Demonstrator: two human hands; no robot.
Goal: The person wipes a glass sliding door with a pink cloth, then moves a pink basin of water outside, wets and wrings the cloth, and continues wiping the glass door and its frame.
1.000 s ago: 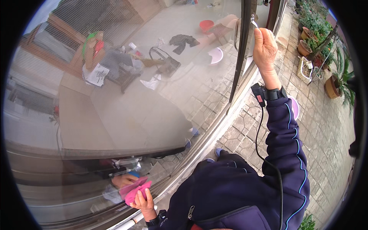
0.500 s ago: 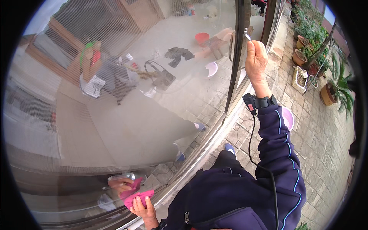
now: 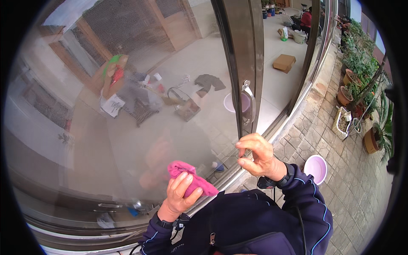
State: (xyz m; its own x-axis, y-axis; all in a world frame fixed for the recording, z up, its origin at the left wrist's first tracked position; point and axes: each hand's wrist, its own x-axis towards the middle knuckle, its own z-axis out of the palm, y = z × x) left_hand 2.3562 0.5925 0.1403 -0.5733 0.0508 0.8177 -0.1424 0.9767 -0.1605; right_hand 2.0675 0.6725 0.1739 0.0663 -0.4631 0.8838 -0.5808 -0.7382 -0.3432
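Observation:
My left hand (image 3: 180, 194) grips a bunched pink cloth (image 3: 195, 180) in front of a large glass door panel (image 3: 140, 157). The cloth is close to the glass; whether it touches is hard to tell. A reflection of a hand shows faintly in the pane. My right hand (image 3: 261, 156) is beside the lower part of the door's dark metal frame (image 3: 231, 55), below its silver handle (image 3: 250, 102). Its fingers are bent, with a gap between thumb and forefinger, and nothing shows in them. Dark straps with small devices circle both wrists.
Past the frame, an opening shows a pale floor with a cardboard box (image 3: 284, 63) and a person in red (image 3: 306, 20). A lilac basin (image 3: 315, 170) stands on the paving to my right. Potted plants (image 3: 372, 138) line the far right. Reflected clutter overlays the glass.
My right hand has left the door handle and come down and nearer. My left hand has moved up and right with the pink cloth. The opening past the frame looks wider.

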